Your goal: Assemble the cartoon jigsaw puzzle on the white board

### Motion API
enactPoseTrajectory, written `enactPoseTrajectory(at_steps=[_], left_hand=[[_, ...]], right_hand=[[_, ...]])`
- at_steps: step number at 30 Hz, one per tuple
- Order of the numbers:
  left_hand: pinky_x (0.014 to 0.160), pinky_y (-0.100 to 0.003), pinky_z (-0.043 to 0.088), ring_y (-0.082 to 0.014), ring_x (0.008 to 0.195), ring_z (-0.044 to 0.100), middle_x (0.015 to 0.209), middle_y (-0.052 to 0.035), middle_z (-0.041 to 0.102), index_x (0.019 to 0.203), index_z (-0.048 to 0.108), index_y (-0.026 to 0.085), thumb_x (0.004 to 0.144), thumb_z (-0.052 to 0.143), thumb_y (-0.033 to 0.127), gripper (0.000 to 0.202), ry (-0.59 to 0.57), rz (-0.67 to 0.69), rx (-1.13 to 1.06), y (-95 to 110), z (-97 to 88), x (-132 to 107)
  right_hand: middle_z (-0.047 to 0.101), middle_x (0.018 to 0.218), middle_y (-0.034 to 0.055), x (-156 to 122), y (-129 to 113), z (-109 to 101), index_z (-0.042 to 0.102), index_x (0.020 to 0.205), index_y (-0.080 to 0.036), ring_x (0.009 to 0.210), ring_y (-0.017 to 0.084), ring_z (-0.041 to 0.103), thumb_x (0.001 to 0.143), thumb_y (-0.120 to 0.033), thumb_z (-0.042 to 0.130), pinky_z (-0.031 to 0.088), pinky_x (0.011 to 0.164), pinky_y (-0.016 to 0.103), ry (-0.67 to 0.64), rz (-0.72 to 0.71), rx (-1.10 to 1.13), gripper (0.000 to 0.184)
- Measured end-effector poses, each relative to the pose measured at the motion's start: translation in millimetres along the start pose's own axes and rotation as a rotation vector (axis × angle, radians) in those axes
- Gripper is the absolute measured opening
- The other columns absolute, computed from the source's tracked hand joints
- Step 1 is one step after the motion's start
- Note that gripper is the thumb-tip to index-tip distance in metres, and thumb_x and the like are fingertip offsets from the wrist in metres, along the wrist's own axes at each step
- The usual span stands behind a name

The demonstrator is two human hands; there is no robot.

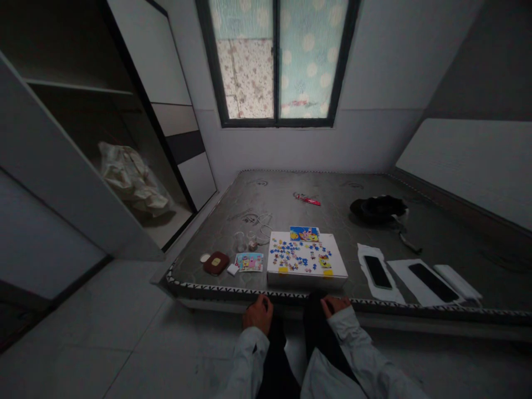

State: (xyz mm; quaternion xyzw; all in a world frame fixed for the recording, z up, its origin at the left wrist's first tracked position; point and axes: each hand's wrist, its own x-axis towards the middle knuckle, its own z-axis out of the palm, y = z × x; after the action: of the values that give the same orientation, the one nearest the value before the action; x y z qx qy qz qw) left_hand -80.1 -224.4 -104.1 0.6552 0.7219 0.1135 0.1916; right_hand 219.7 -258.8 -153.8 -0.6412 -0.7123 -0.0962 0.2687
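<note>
My left hand (258, 314) rests by my left knee with its fingers curled in, and nothing shows in it. Loosely closed too, my right hand (336, 305) lies against my right knee. Just beyond both knees, a white box (341, 260) sits at the edge of the mattress. Loose jigsaw pieces (293, 250) are scattered over its top, several of them blue. A cartoon picture card (305, 233) lies at the box's far edge, and a small partly joined patch (325, 261) is near its right side. Neither hand touches the box.
Left of the box are another picture card (250, 262), a brown case (216, 263), a small white block (233, 269) and clear glasses (240, 242). On the right lie a phone (377, 271), a black slab (433, 281) and a dark cap (379, 209). A red packet (308, 200) is farther back.
</note>
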Motion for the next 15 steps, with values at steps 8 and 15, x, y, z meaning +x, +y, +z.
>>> enactPoseTrajectory(at_steps=[8, 15], left_hand=[[0.064, -0.025, 0.039, -0.0194, 0.078, 0.068, 0.082, -0.0023, 0.072, 0.099, 0.061, 0.028, 0.093, 0.043, 0.041, 0.023, -0.003, 0.029, 0.034, 21.8, -0.1, -2.5], [0.074, -0.027, 0.044, -0.02, 0.086, 0.067, 0.091, -0.0063, 0.072, 0.107, 0.062, 0.026, 0.094, 0.041, 0.043, 0.03, -0.033, 0.071, 0.119, 39.3, 0.8, -15.8]], right_hand=[[0.071, 0.076, 0.0029, -5.7, 8.3, -5.8, 0.066, 0.077, -0.02, 0.068, 0.015, 0.062, 0.097, -0.034, 0.039, 0.033, 0.071, 0.031, 0.144, -0.044, 0.003, 0.037], [0.066, 0.07, 0.0029, -9.8, 6.9, -3.5, 0.066, 0.074, -0.02, 0.068, 0.016, 0.059, 0.095, -0.033, 0.042, 0.032, 0.069, 0.031, 0.194, -0.064, 0.001, 0.034]])
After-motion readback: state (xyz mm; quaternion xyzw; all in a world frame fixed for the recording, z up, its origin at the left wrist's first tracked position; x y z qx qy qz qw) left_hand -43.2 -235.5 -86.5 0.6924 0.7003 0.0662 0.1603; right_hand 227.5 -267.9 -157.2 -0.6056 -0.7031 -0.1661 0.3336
